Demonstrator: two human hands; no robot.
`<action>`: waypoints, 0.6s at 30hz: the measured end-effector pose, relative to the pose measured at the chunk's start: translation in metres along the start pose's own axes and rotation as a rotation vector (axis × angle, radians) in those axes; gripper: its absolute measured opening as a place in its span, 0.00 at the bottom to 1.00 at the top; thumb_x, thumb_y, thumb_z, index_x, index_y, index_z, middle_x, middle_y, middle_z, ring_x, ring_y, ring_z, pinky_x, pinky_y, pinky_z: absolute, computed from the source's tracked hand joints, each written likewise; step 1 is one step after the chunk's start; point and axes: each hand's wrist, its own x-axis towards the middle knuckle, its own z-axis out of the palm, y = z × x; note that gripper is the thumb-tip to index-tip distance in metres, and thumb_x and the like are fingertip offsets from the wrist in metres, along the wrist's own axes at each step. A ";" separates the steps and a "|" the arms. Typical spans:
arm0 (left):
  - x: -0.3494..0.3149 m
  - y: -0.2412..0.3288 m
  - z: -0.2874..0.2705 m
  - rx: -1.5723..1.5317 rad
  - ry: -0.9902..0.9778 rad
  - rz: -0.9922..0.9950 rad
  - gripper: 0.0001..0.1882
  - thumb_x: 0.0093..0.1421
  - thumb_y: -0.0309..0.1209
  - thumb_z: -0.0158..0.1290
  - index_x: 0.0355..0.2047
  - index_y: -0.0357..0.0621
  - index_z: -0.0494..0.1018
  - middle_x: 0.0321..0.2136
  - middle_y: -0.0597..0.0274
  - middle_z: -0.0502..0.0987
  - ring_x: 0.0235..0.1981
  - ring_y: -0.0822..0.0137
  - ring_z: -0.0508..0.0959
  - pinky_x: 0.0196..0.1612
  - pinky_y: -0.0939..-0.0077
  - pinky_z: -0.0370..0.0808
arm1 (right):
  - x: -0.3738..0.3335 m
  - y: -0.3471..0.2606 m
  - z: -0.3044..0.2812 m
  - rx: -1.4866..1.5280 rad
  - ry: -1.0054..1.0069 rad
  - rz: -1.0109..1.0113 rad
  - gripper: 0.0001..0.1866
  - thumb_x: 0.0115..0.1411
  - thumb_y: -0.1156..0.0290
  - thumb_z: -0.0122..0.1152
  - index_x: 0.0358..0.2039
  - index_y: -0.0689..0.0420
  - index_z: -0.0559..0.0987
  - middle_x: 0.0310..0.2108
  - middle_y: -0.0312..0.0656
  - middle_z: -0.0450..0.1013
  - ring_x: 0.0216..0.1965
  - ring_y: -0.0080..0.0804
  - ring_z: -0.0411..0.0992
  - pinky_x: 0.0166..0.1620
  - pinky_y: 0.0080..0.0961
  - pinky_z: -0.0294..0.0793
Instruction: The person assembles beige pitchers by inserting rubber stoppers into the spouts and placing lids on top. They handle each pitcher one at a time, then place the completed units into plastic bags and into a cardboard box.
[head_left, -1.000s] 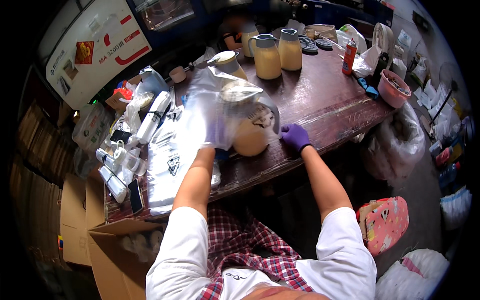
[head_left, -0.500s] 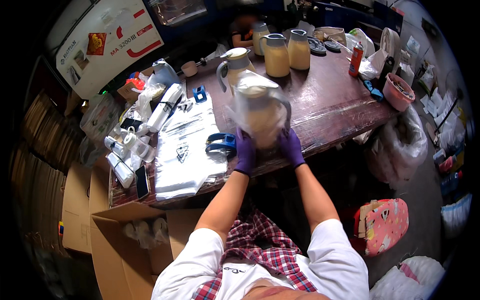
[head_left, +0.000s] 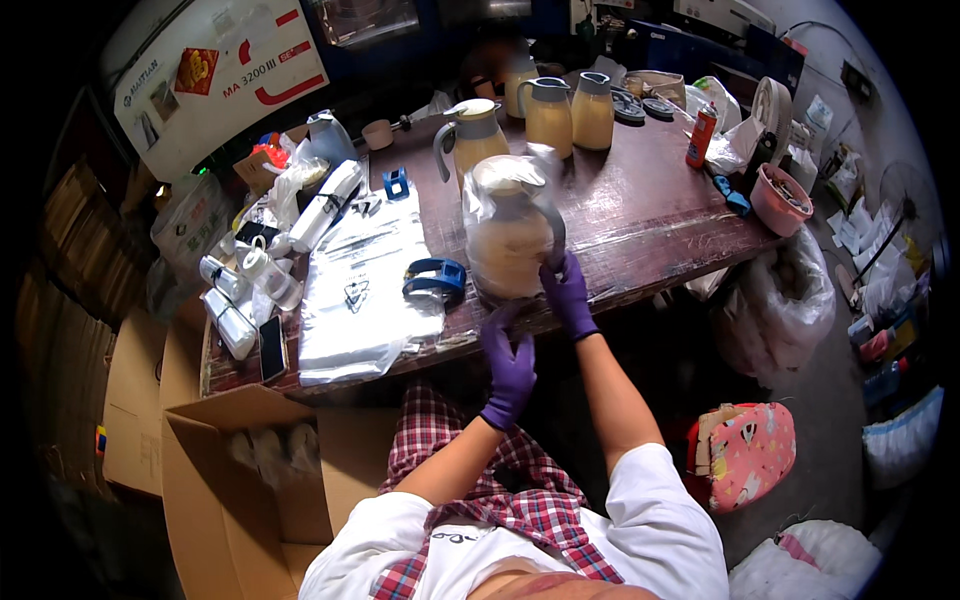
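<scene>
A cream-coloured jug (head_left: 508,255) with a grey collar and handle stands near the table's front edge, with a clear plastic bag (head_left: 483,208) drawn over it. At its lower right side, my right hand (head_left: 570,300), in a purple glove, has its fingers closed on the bag. My left hand (head_left: 508,375), gloved likewise, is below the table edge in front of the jug, apart from it, fingers spread and holding nothing. Just behind stands an unbagged jug (head_left: 478,140) with a grey handle. A blue tape dispenser (head_left: 435,278) sits to the left.
Flat clear bags (head_left: 350,335) are stacked on the table's left, beside a phone (head_left: 272,348) and bottle (head_left: 270,278). Further jugs (head_left: 549,120) stand at the back. A spray can (head_left: 701,135) and pink tub (head_left: 782,200) are right. An open carton (head_left: 215,490) stands lower left.
My left hand has come off the jug and moved down toward me. The bag has come lower over the jug. My right hand stays at its right side, slightly lower in view.
</scene>
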 end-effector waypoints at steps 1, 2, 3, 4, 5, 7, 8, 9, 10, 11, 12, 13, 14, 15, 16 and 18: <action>0.003 0.009 -0.004 0.033 0.006 0.030 0.27 0.63 0.24 0.52 0.62 0.34 0.62 0.58 0.48 0.65 0.62 0.57 0.65 0.66 0.64 0.60 | -0.009 -0.002 0.012 -0.042 -0.002 -0.007 0.19 0.58 0.69 0.65 0.49 0.59 0.74 0.41 0.46 0.70 0.42 0.41 0.71 0.49 0.34 0.72; 0.009 0.021 -0.004 0.058 0.009 0.057 0.27 0.62 0.25 0.53 0.61 0.34 0.62 0.59 0.47 0.64 0.62 0.57 0.64 0.66 0.64 0.60 | -0.020 -0.005 0.018 -0.093 -0.002 -0.015 0.19 0.57 0.70 0.65 0.49 0.59 0.74 0.41 0.47 0.70 0.42 0.41 0.71 0.48 0.34 0.72; 0.023 0.032 -0.004 0.197 0.048 0.116 0.28 0.61 0.29 0.57 0.59 0.34 0.63 0.57 0.46 0.65 0.60 0.53 0.64 0.64 0.61 0.61 | -0.030 -0.009 0.023 -0.147 0.002 -0.025 0.19 0.57 0.70 0.65 0.49 0.58 0.74 0.41 0.48 0.71 0.41 0.42 0.72 0.47 0.34 0.73; 0.036 0.036 0.003 0.188 0.103 0.054 0.27 0.61 0.30 0.58 0.58 0.34 0.63 0.55 0.46 0.65 0.59 0.53 0.64 0.63 0.60 0.61 | -0.041 -0.021 0.035 0.200 -0.027 0.090 0.20 0.56 0.72 0.63 0.50 0.59 0.74 0.41 0.49 0.72 0.42 0.43 0.72 0.48 0.34 0.73; 0.043 0.038 0.010 0.191 0.156 -0.021 0.27 0.60 0.31 0.59 0.56 0.34 0.63 0.54 0.46 0.65 0.57 0.52 0.64 0.62 0.59 0.62 | -0.060 -0.037 0.052 0.552 -0.062 0.227 0.21 0.55 0.74 0.62 0.50 0.59 0.74 0.41 0.50 0.73 0.44 0.45 0.73 0.48 0.35 0.73; 0.050 0.020 0.005 0.208 0.205 -0.069 0.27 0.61 0.34 0.60 0.54 0.33 0.63 0.49 0.47 0.66 0.53 0.52 0.66 0.58 0.59 0.64 | -0.090 -0.064 0.053 0.514 -0.067 0.138 0.22 0.54 0.77 0.60 0.51 0.59 0.74 0.43 0.51 0.74 0.46 0.44 0.73 0.49 0.34 0.74; 0.052 0.003 -0.008 0.221 0.198 -0.040 0.27 0.62 0.36 0.60 0.52 0.33 0.63 0.46 0.47 0.67 0.49 0.53 0.67 0.56 0.60 0.66 | -0.101 -0.083 0.043 0.131 -0.050 -0.101 0.22 0.54 0.78 0.60 0.52 0.59 0.74 0.43 0.49 0.74 0.47 0.43 0.73 0.50 0.33 0.73; 0.056 -0.003 -0.021 0.113 0.101 -0.092 0.24 0.66 0.37 0.57 0.52 0.35 0.62 0.42 0.51 0.69 0.44 0.55 0.70 0.53 0.62 0.68 | -0.111 -0.090 0.028 -0.268 -0.024 -0.339 0.22 0.55 0.78 0.60 0.52 0.59 0.74 0.44 0.48 0.75 0.48 0.41 0.73 0.52 0.32 0.73; 0.056 -0.014 -0.035 -0.119 0.081 -0.142 0.20 0.68 0.37 0.55 0.53 0.38 0.64 0.43 0.53 0.71 0.43 0.57 0.72 0.50 0.65 0.71 | -0.123 -0.094 0.014 -0.260 -0.042 -0.351 0.22 0.56 0.78 0.60 0.53 0.59 0.73 0.46 0.46 0.74 0.49 0.40 0.73 0.53 0.32 0.72; 0.055 -0.028 -0.051 -0.340 0.079 -0.202 0.17 0.70 0.37 0.52 0.53 0.41 0.65 0.44 0.56 0.72 0.42 0.60 0.74 0.47 0.67 0.74 | -0.138 -0.094 -0.002 -0.244 -0.065 -0.362 0.22 0.57 0.78 0.59 0.54 0.59 0.73 0.47 0.44 0.74 0.50 0.38 0.72 0.55 0.32 0.72; 0.054 -0.024 -0.065 -0.588 0.051 -0.203 0.16 0.71 0.36 0.50 0.54 0.44 0.66 0.46 0.58 0.73 0.43 0.62 0.75 0.46 0.67 0.77 | -0.149 -0.089 -0.022 -0.243 -0.073 -0.372 0.22 0.57 0.78 0.59 0.54 0.59 0.73 0.49 0.43 0.73 0.51 0.36 0.72 0.56 0.31 0.71; 0.051 -0.015 -0.078 -0.779 0.005 -0.385 0.15 0.71 0.36 0.49 0.54 0.44 0.67 0.47 0.59 0.73 0.46 0.62 0.76 0.45 0.65 0.79 | -0.162 -0.077 -0.040 -0.049 0.062 -0.150 0.23 0.61 0.74 0.59 0.57 0.58 0.71 0.52 0.42 0.71 0.54 0.36 0.70 0.59 0.33 0.69; 0.042 -0.008 -0.095 -0.969 -0.037 -0.565 0.14 0.72 0.36 0.48 0.54 0.44 0.67 0.48 0.60 0.74 0.48 0.63 0.77 0.44 0.64 0.81 | -0.171 -0.068 -0.051 0.147 0.188 0.068 0.23 0.64 0.71 0.58 0.60 0.57 0.70 0.56 0.41 0.69 0.58 0.36 0.68 0.61 0.35 0.67; 0.026 0.008 -0.122 -1.036 -0.016 -0.604 0.15 0.71 0.35 0.48 0.54 0.43 0.68 0.49 0.60 0.74 0.49 0.62 0.78 0.44 0.62 0.82 | -0.162 -0.095 -0.052 0.447 0.165 0.265 0.25 0.67 0.67 0.56 0.62 0.57 0.67 0.59 0.43 0.67 0.61 0.35 0.65 0.62 0.35 0.65; 0.009 0.022 -0.143 -1.110 -0.002 -0.654 0.16 0.71 0.35 0.49 0.55 0.42 0.68 0.50 0.60 0.74 0.49 0.61 0.79 0.44 0.61 0.82 | -0.159 -0.137 -0.054 0.728 0.129 0.492 0.26 0.69 0.63 0.53 0.65 0.57 0.65 0.62 0.44 0.64 0.64 0.34 0.63 0.64 0.34 0.63; -0.027 -0.008 -0.209 -0.515 -0.002 -0.382 0.17 0.69 0.34 0.52 0.55 0.41 0.70 0.48 0.59 0.76 0.44 0.63 0.81 0.42 0.65 0.82 | -0.150 -0.192 -0.027 0.817 -0.142 0.422 0.32 0.70 0.57 0.52 0.68 0.60 0.60 0.67 0.45 0.58 0.67 0.31 0.58 0.67 0.32 0.57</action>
